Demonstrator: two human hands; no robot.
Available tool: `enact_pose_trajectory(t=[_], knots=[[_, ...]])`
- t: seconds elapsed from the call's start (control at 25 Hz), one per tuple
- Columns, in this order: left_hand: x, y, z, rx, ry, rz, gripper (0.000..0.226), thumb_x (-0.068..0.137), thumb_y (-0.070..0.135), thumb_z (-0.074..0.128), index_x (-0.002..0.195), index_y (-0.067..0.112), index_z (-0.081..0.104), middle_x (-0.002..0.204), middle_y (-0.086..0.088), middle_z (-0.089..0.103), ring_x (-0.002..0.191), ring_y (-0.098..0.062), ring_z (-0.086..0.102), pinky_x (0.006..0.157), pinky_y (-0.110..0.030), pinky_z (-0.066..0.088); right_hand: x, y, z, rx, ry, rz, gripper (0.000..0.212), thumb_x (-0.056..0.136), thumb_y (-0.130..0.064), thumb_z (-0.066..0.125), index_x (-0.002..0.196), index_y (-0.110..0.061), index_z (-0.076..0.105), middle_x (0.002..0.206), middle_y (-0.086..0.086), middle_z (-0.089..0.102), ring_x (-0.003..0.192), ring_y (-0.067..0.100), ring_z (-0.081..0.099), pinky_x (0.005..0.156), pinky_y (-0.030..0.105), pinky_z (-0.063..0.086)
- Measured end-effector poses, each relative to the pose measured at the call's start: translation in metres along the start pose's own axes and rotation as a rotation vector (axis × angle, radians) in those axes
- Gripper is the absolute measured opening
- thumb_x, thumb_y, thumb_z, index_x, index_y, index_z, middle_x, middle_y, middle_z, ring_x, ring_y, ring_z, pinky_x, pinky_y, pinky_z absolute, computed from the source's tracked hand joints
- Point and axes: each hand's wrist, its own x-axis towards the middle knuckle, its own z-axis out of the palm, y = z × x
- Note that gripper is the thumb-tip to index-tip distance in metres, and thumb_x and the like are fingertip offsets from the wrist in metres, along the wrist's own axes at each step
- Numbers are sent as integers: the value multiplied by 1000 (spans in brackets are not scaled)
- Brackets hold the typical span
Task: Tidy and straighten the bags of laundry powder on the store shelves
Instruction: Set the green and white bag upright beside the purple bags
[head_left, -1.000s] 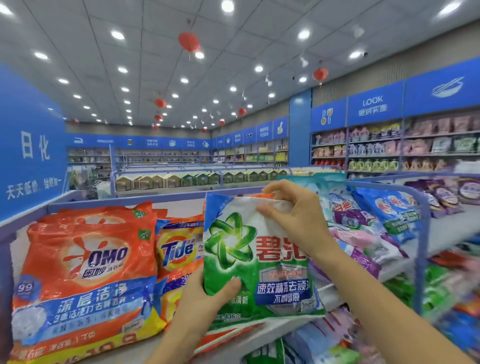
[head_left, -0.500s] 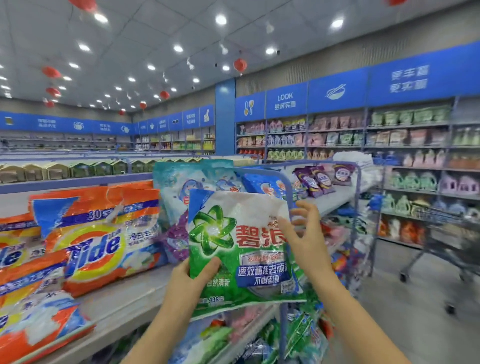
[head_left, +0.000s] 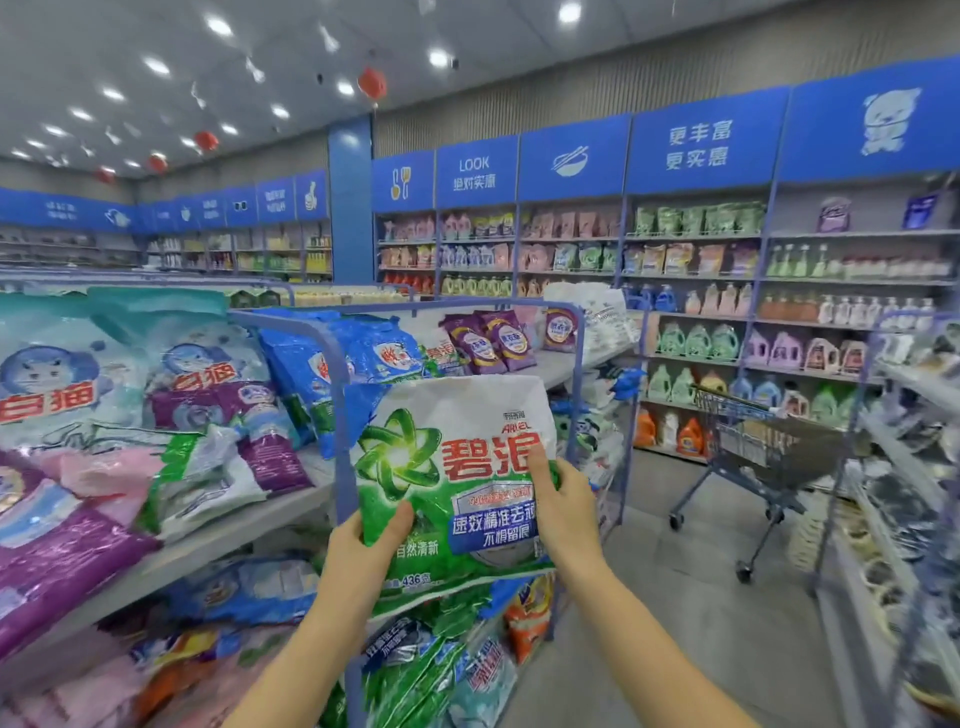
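In the head view, a green-and-white laundry powder bag (head_left: 457, 483) is held upright at frame centre, before the blue shelf post (head_left: 340, 441). Its lower left edge is clamped by the grip of the left hand (head_left: 363, 551), its right edge by that of the right hand (head_left: 569, 514).

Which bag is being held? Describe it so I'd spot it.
Look at the blue-framed shelf on the left; before its end post, the left hand and right hand hold one bag. Unlike blue bags and purple bags behind, it is green and white with a swirl logo and red characters.
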Motion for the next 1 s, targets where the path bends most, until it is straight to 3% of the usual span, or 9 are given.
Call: enact_pose_trajectory(t=[0.16,0.28,0.44,0.56,0.64,0.68,0.8,0.88,1.0], knots=[[62,-36,51,-18,-63,-78,86,57,66,69,122,12,55,117,-8,66,106,-28,63,98,-49,46,64,37,-27,20,90,-37,35,90,-46,49,75,-16,60,75,1,69,68,20,66,59,37,50],[128,-46,88,-84,-172,-59,60,56,48,83,100,12,63,98,-8,73,87,-24,69,78,-35,55,124,65,-40,-4,117,-77,31,91,-43,50,74,-19,58,73,-3,68,64,14,65,53,28,49],[245,-39,139,-253,17,16,54,65,57,72,98,16,58,106,-11,67,96,-31,64,92,-53,48,224,96,-44,-34,74,-144,28,92,-38,50,80,-14,57,76,-1,67,66,12,64,49,14,44],[319,-41,169,-260,134,24,82,64,66,69,119,6,55,119,-13,61,101,-29,62,92,-51,49,295,117,-36,-20,-12,-133,29,92,-42,48,88,-15,58,85,1,69,75,16,66,61,25,52],[366,-47,183,-256,184,51,84,64,65,69,118,2,54,117,-17,62,101,-34,62,92,-53,49,344,131,-31,-23,-103,-131,34,86,-51,45,94,-21,58,92,-2,70,84,15,67,73,31,53],[384,-50,187,-251,200,49,78,69,61,69,116,0,55,116,-17,62,101,-35,62,92,-53,49,365,137,-28,-16,-159,-123,35,85,-53,43,98,-24,58,96,-5,69,87,13,66,76,28,53],[446,-59,201,-212,313,76,37,81,47,66,88,12,56,89,-12,58,86,-26,59,90,-46,49,428,156,-14,63,-288,-97,24,94,-38,43,100,-20,57,93,-11,66,84,3,62,66,8,48],[478,-64,208,-233,390,63,36,84,42,65,67,18,43,73,-8,51,74,-24,51,75,-38,45,469,169,1,127,-331,-80,25,94,-36,43,93,-17,59,92,-5,67,86,9,64,72,14,51],[527,-73,214,-250,522,95,38,86,40,63,65,19,39,72,-7,50,70,-21,49,68,-35,42,530,191,29,299,-418,-72,29,94,-33,40,92,-15,63,93,-3,71,88,13,67,82,30,53]])
